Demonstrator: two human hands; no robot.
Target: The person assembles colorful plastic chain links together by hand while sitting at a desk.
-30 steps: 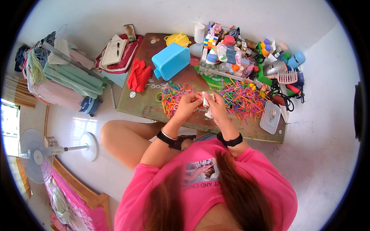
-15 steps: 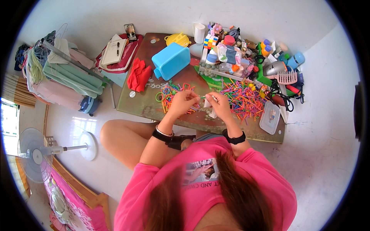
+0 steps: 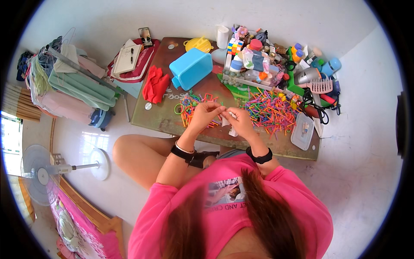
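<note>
My left hand (image 3: 204, 115) and my right hand (image 3: 239, 121) meet fingertip to fingertip above the table's front part. Both are closed in a pinch. A tiny green piece (image 3: 221, 103) shows at the tips of the fingers; its kind is too small to make out. Under my right fingers hangs a thin white strip (image 3: 233, 131), partly covered by the hand. Beside my left hand spreads a heap of small coloured plastic pieces (image 3: 186, 113), some ring-shaped. To the right of my right hand lies a larger pile of thin coloured sticks (image 3: 276, 113).
A blue plastic bin (image 3: 192, 68) lies tipped beyond my hands, with red cloth (image 3: 155, 85) to its left. A crowded box (image 3: 243, 82) of bottles and small items fills the back right. At the right edge sit a clear lid (image 3: 302, 131) and a pink hairbrush (image 3: 321, 87).
My right hand has moved left, and its fingertips now meet those of my left hand. The white strip has shifted left with it. The green bit sits slightly higher.
</note>
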